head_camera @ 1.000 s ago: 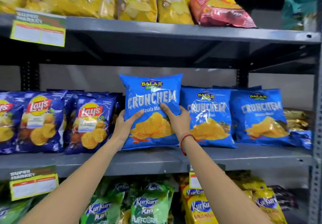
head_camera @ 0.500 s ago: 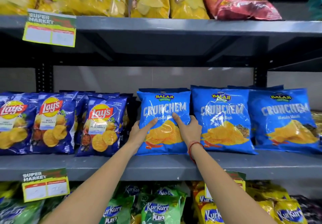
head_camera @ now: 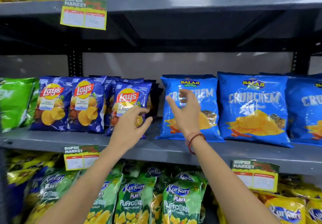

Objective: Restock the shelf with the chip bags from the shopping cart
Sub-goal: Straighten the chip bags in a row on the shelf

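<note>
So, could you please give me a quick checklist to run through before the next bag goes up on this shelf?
1. Left hand empty, fingers spread: ok.
2. Right hand empty, open in front of the bag: ok.
3. Leftmost Crunchem bag standing upright on the middle shelf, label facing out: ok.
4. Crunchem bag in line with its neighbour bag: ok.
5. Gap left between the Lay's bags and the Crunchem row: ok.
6. More bags left in the cart: cannot tell, the cart is out of view.
</note>
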Motion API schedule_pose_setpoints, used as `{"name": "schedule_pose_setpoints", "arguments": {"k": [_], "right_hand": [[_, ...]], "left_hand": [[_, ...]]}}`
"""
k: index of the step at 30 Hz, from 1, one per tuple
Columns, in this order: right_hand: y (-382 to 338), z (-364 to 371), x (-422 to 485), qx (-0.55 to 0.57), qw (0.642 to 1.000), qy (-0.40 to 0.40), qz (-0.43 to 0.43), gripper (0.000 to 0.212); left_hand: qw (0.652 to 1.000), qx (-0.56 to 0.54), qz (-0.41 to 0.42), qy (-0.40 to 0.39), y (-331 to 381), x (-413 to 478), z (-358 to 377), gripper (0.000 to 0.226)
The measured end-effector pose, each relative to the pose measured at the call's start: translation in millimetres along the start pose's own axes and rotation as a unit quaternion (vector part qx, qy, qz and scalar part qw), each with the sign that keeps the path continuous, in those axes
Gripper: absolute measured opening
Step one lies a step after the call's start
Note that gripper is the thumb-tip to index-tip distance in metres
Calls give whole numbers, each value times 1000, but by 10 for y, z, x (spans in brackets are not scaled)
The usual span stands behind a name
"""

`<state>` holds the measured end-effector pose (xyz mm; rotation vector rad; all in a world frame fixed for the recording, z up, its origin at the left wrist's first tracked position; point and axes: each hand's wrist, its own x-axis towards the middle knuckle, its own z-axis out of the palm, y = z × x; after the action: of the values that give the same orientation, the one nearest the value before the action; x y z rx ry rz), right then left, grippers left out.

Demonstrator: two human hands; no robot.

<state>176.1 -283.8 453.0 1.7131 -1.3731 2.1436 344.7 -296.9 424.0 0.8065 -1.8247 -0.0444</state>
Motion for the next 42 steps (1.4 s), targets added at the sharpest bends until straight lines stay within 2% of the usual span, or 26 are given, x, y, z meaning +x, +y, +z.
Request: {"name": "schedule_pose_setpoints", "arguments": {"k": [3,6,9,11,16,21,27,31,34,39,42], "right_hand": [[-101,353,-86,36,989,-130,53,57],[-103,655,-173,35,968,-226,106,72],[-37,881,-236,41,948,-258,182,89],[3,977,-253,30,939,-271,209,98],[47,1119,-226,30,954,-245,172,80],[70,1252,-218,53,960,-225,160,89],[142,1273,-202,52,948,-258,182,84],[169,1263,-217,54,934,-274,222,102],[164,1256,-217,74,928,-277,236,100],[147,1211,-237,90,933,-243,251,99],[116,1134,-247,86,947,-211,225,97]], "left_hand": [[995,90,-4,46,-221,-157,-276,26],[979,186,-41,74,-451,-283,-443,29],[962,253,-93,31,-653,-399,-514,35],[957,272,-99,3,-743,-471,-519,38],[957,283,-65,19,-824,-552,-490,45],[958,281,-36,48,-863,-573,-468,38],[957,281,-34,62,-886,-583,-443,45],[957,283,-36,55,-883,-590,-450,46],[958,280,-38,51,-875,-584,-457,43],[959,276,-36,50,-855,-584,-468,43],[961,270,-35,54,-853,-584,-470,44]]}}
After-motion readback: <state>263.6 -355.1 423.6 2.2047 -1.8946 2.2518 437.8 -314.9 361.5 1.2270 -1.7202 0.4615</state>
